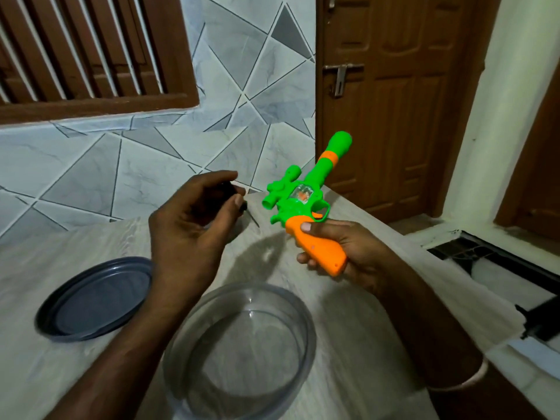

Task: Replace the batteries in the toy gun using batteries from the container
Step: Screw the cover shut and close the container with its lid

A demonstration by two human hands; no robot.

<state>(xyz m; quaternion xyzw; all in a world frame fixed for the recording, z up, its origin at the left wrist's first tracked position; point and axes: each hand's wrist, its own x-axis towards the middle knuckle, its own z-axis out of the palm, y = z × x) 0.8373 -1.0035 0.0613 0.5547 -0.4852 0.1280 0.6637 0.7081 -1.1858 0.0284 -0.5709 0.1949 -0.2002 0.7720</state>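
The right hand was raised above the table, its forearm slanting up from the lower right. Its fingers were wrapped around the orange grip of the toy gun, the thumb laid along the top of the grip just behind the trigger guard. The gun tilted up and away from that hand, its green barrel pointing toward the brown door and the small green scope on its left side.

The left hand hovered just to the left of the gun, apart from it, with the wrist bent and the back of the hand toward the camera. Its fingers were curled inward, and the thumb and fingertips pinched a small dark object; whether this was a battery could not be told, since the hand hid most of it.

Below and between the two forearms stood the clear round container, open, nothing visible inside it. Its dark grey lid lay flat on the table under and to the left of the left forearm.
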